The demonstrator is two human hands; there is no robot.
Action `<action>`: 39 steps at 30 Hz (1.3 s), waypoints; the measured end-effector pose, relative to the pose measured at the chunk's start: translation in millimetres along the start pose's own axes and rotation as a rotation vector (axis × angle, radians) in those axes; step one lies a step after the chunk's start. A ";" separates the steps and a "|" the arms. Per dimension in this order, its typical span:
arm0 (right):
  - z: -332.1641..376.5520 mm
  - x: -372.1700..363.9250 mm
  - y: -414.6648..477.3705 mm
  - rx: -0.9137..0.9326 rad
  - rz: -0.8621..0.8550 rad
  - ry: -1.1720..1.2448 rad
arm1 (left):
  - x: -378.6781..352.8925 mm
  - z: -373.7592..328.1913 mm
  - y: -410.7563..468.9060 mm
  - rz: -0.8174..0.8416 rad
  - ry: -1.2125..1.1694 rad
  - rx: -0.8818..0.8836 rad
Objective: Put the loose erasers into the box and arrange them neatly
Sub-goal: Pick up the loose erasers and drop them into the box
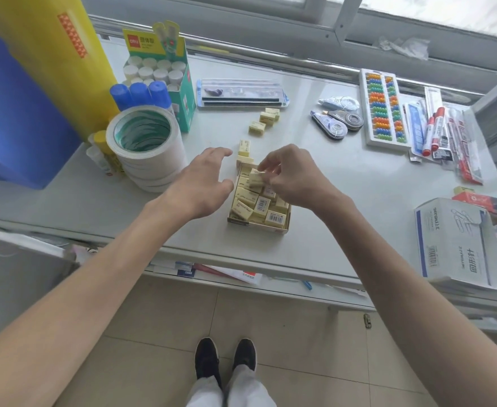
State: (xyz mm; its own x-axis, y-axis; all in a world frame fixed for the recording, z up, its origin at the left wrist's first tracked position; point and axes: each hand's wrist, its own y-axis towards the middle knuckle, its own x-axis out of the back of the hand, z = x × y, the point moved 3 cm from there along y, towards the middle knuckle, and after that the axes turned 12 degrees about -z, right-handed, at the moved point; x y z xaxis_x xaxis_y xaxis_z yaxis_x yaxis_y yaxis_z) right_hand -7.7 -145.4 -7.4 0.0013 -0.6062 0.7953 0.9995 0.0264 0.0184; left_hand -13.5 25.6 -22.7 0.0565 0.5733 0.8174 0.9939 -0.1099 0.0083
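- Small open cardboard box (256,226): holds pale yellow rectangular wrapped erasers (248,198).
- Right hand (288,177): fingers curled, pinching one eraser (256,177) over the box.
- Left hand (203,183): released, fingers spread, beside the box.

Paper-wrapped erasers (256,201), cardboard box (257,227), smooth matt table (344,207), glossy tape rolls (144,142)

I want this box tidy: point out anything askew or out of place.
The pale yellow wrapped erasers in the small open cardboard box lie jumbled, several tilted at odd angles, not in rows. More loose erasers sit on the grey table beyond the box: a cluster and two nearer ones.
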 end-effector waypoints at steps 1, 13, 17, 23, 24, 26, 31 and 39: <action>0.6 0.5 2.7 0.008 -0.009 -0.007 | 0.1 0.4 0.5 0.000 -0.002 0.002; -6.8 -8.6 65.0 0.009 -0.165 -0.113 | 5.6 -3.6 34.8 0.018 0.021 -0.001; -12.2 -19.8 89.2 -0.019 -0.087 -0.159 | -0.2 -11.9 47.2 0.018 0.006 0.000; -21.6 -28.3 103.2 -0.027 -0.102 -0.181 | -4.6 -19.6 59.7 0.009 -0.011 0.005; -22.2 -27.9 103.1 -0.034 -0.128 -0.164 | -4.6 -19.7 60.3 0.005 -0.014 0.007; -22.5 -26.1 101.3 -0.048 -0.168 -0.147 | -5.1 -18.8 59.1 0.004 -0.018 0.009; -22.9 -13.5 86.0 -0.068 -0.199 -0.124 | -6.9 -16.4 47.6 0.015 -0.014 0.000; -23.0 13.7 13.0 -0.063 -0.260 0.010 | -9.4 -10.6 11.1 -0.013 -0.066 -0.025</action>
State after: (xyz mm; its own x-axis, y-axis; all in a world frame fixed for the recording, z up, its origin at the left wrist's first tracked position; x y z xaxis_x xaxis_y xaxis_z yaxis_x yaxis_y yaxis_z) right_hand 6.1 -171.7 -10.2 -0.2556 -0.5938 0.7630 0.9664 -0.1803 0.1834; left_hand -3.9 10.4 -24.2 0.0506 0.6267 0.7776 0.9919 -0.1221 0.0338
